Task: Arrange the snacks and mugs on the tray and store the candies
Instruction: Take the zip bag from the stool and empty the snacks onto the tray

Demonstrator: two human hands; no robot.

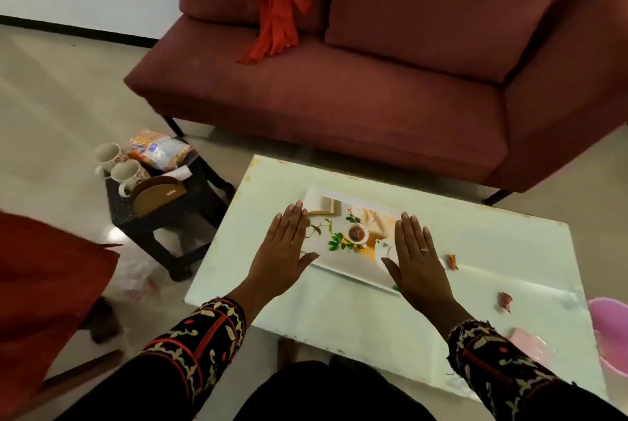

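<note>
A white rectangular tray (343, 267) printed with a teacup picture lies on the pale glass table (339, 312). My left hand (283, 252) lies flat and open over the tray's left end. Flat over the right end is my right hand (416, 259), fingers straight, holding nothing. Two wrapped candies rest on the table to the right: one (452, 261) near my right hand and a red one (505, 301) farther right. On a dark stool (170, 217) left of the table stand two white patterned mugs (108, 154) (128, 176), an orange snack packet (159, 150) and a round brown box (158, 194).
A dark red sofa (356, 91) with an orange cloth (278, 6) draped on it stands behind the table. At the table's right edge are a pink bucket (611, 335) and a pink lidded container (530, 344). Red fabric (44, 278) fills the left foreground.
</note>
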